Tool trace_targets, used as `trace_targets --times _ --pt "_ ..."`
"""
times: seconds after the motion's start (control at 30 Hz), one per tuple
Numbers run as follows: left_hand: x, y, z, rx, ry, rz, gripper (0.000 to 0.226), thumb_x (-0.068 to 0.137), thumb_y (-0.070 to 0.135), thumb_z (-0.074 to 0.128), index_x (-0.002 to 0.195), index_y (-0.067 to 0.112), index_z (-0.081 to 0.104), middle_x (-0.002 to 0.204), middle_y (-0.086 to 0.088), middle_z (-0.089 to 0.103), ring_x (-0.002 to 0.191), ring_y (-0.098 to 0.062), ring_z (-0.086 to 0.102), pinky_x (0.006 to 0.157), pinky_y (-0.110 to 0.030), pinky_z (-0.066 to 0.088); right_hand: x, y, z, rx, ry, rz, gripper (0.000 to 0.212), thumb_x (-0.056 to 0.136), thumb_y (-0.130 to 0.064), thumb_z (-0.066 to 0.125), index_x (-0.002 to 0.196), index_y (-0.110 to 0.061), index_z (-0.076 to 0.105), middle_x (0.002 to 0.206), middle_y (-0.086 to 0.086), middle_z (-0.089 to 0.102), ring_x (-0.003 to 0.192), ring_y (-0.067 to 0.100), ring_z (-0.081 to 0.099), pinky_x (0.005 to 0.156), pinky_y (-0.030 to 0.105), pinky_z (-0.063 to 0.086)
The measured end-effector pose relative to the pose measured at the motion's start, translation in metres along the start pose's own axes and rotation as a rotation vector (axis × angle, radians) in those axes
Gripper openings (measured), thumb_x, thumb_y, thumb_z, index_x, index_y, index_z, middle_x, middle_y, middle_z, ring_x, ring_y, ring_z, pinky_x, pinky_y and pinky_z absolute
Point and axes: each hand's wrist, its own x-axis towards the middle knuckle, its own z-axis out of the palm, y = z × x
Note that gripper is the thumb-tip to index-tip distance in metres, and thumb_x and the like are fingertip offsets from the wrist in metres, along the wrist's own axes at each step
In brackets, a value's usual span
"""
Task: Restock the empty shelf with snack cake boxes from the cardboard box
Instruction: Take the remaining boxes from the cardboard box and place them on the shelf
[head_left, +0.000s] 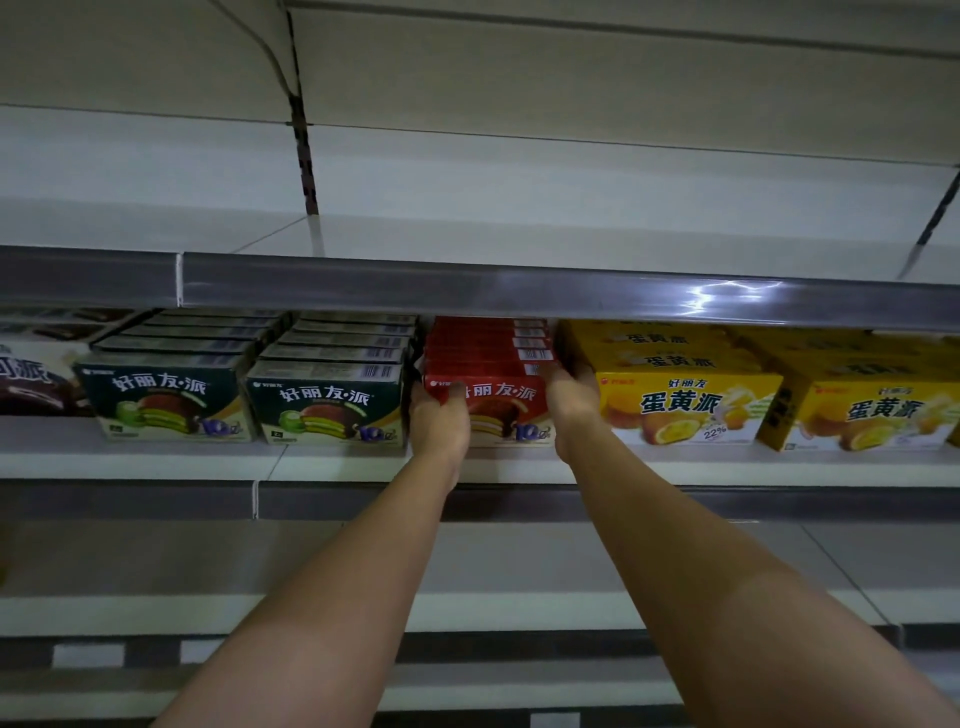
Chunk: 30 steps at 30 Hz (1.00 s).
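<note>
On the middle shelf (156, 460), between the green boxes (327, 402) and the yellow boxes (685, 405), stands the row of red boxes (493, 364), its front box clasped at either side: left hand (439, 421) with thumb curled over the front face, right hand (571, 402) pressed into the gap by the yellow boxes. To seat the row well, judged from here, push evenly with both hands so it stays square, then draw the fingers out without dragging the neighbours. The cardboard box is not in view.
</note>
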Motion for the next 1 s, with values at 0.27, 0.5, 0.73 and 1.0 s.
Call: trace_targets --times 0.27,0.5,0.73,1.0 --pt "-0.030 0.003 -0.018 0.129 0.152 0.135 0.030 0.097 0.020 0.049 0.125 0.010 0.051 0.118 -0.006 0.058 0.109 -0.024 0.056 0.087 -0.029 0.041 -0.019 -0.006 0.017 -0.439 0.307 -0.361 0.036 0.085 -0.026 0.053 0.118 -0.013 0.057 0.114 0.007 0.062 0.107 0.029 0.055 0.089 0.042 0.049" --pt "-0.017 0.008 -0.083 0.200 0.338 0.198 0.020 0.095 0.016 0.051 0.112 0.009 0.059 0.111 -0.010 0.062 0.091 -0.019 0.055 0.074 -0.028 0.040 -0.058 -0.008 0.053 -0.418 0.052 -0.337 0.014 0.092 -0.013 0.050 0.098 -0.012 0.063 0.086 0.004 0.064 0.077 0.023 0.060 0.066 0.029 0.045" --pt "0.021 0.019 -0.164 0.254 0.434 0.115 0.032 0.093 0.013 0.054 0.123 0.004 0.047 0.128 -0.016 0.047 0.108 -0.035 0.054 0.083 -0.039 0.044 -0.077 0.009 0.114 -0.526 -0.241 -0.107 0.018 0.092 -0.017 0.052 0.103 -0.008 0.063 0.092 0.013 0.064 0.086 0.030 0.059 0.074 0.038 0.047" --pt "0.054 0.017 -0.201 0.226 0.200 0.073 0.027 0.094 0.016 0.054 0.119 0.006 0.054 0.113 -0.018 0.061 0.096 -0.035 0.061 0.083 -0.044 0.053 -0.094 0.027 0.157 -0.496 -0.055 0.103 0.051 0.092 -0.016 0.053 0.138 -0.003 0.035 0.111 0.018 0.059 0.097 0.032 0.059 0.082 0.040 0.049"
